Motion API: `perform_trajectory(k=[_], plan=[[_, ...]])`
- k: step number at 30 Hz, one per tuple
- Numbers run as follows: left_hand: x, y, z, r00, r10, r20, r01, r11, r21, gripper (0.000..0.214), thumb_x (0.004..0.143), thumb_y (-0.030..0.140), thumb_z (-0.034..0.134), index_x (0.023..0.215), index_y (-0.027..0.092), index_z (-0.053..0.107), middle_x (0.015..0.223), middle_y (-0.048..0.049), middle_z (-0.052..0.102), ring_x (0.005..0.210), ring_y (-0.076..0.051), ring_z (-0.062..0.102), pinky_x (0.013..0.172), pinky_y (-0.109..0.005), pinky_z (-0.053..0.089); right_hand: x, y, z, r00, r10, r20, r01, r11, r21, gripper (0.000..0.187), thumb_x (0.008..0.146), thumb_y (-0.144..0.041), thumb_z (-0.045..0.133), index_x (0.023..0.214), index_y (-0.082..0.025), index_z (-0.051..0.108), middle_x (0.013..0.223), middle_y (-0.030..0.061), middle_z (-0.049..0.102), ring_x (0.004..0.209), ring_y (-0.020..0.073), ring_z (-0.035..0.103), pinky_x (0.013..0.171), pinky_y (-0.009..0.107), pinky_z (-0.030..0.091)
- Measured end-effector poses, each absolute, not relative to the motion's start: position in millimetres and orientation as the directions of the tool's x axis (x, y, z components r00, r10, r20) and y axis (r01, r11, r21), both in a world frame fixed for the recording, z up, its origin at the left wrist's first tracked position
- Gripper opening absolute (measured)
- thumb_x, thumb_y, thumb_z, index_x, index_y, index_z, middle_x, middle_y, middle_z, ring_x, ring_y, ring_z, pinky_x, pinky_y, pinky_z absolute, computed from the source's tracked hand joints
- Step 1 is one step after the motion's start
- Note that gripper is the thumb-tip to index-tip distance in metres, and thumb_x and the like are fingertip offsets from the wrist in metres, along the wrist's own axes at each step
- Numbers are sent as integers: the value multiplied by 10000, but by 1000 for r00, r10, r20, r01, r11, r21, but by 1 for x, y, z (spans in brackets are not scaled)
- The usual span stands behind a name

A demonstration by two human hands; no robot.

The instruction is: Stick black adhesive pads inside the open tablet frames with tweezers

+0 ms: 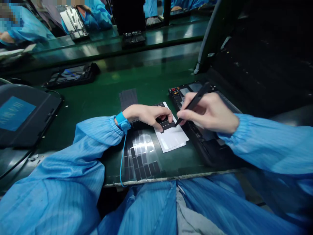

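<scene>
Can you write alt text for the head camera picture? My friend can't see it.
Two hands in blue sleeves work over a green bench. The right hand holds a black pointed tool to a white sheet with black strips, and the left hand touches the sheet. A blue wrist strap circles the left wrist.

The left hand [146, 116] partly hides the black strips [168, 125].

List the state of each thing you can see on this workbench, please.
left hand, open, resting on the sheet
right hand, gripping black tweezers
white backing sheet, lying flat
black strips, stuck on the sheet, tweezers tip touching them
blue wrist strap, fastened on the left wrist, cord hanging down
</scene>
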State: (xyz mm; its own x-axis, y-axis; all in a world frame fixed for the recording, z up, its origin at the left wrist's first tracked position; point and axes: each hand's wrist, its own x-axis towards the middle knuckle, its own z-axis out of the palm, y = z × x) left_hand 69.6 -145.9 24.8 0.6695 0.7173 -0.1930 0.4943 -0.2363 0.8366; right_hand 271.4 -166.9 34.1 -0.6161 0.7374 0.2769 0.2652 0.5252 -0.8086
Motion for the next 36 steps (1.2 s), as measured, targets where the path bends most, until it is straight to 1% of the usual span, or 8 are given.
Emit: perform_trajectory(k=[3,5,7,9,10,15,23,36], plan=[[76,-150,26,757,603,-250,567,-417,710,252,626,273,691,839,172,604,712,21,512,661,-110,475,600,-200,356,288,-164,31,-387,848,363,303,488,-818,229,739,-282,667,635,-183,488,580,-1,564,524,171,608,447,270,484],[84,-157,21,692,719,-62,552,-472,688,159,741,300,592,811,162,557,692,12,504,632,-102,459,593,-209,352,294,-164,24,-272,886,376,285,447,-848,263,747,-286,655,616,-197,446,563,-6,552,481,158,585,419,270,478],[92,-166,13,569,797,203,495,-530,688,109,787,264,524,817,161,502,755,-15,530,684,-113,476,631,-228,373,295,-166,18,-236,891,389,274,445,-853,284,750,-300,645,596,-202,428,562,0,551,458,147,566,400,266,468],[99,-173,3,499,776,386,416,-605,679,98,782,202,498,866,167,459,894,-55,552,811,-139,500,705,-256,398,294,-168,15,-252,876,411,290,474,-832,290,757,-313,632,581,-203,429,559,4,548,463,142,560,402,261,463],[101,-175,-2,506,751,425,378,-636,673,126,773,175,489,891,171,442,951,-69,553,865,-150,502,738,-271,404,293,-169,15,-269,867,419,299,489,-820,288,764,-315,622,578,-202,433,556,5,544,467,140,560,408,259,463],[102,-177,-12,586,695,416,313,-668,675,226,732,105,463,935,183,400,1062,-91,547,965,-169,504,823,-327,399,294,-170,16,-315,845,433,311,523,-794,272,786,-295,587,579,-198,438,578,7,540,485,132,558,434,257,460],[101,-176,-10,610,665,431,279,-689,669,261,707,53,440,931,180,403,1042,-88,552,984,-169,508,865,-334,414,295,-168,14,-345,829,439,370,550,-748,267,792,-292,583,586,-195,445,572,3,520,503,125,542,456,258,435],[101,-176,-10,638,600,482,268,-760,591,270,692,18,416,915,169,431,966,-66,566,931,-160,514,821,-314,449,296,-166,11,-385,790,477,257,588,-767,230,782,-189,599,612,-181,445,584,-9,527,471,106,557,395,217,444]])
